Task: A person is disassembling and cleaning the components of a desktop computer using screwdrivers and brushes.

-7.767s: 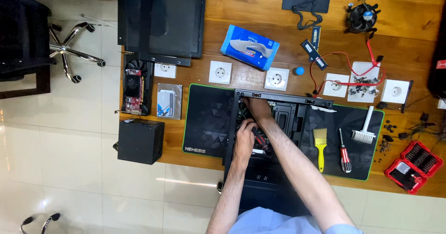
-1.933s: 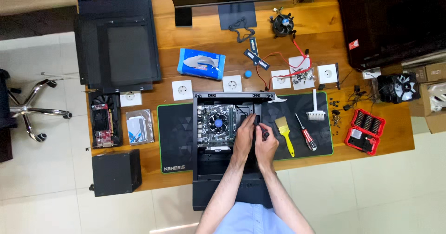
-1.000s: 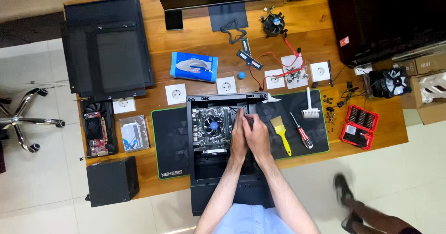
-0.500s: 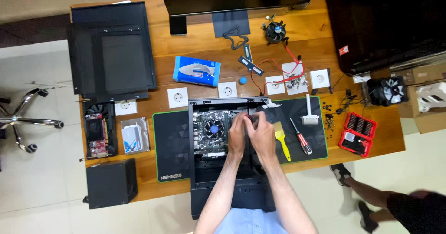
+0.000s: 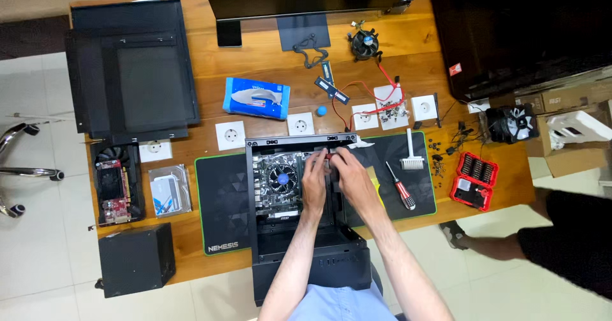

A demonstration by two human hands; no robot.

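Black metal computer case (image 5: 306,257) lying open, left hand (image 5: 313,182) and right hand (image 5: 349,175) inside, grips unclear, round cooler fan (image 5: 282,177) beside.

Both hands' fingers (image 5: 319,161) hide what they grip inside the open black computer case (image 5: 299,200). The yellow-handled brush (image 5: 377,193) lies mostly under the right forearm. The screws (image 5: 437,152) on the right are too small to tell apart.

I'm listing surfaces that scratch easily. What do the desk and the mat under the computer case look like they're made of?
The desk looks like varnished wood: warm brown with visible plank grain. The mat looks like soft black fabric-topped rubber, matte, with a stitched green edge, though its material is only a guess. The computer case looks like black painted metal.
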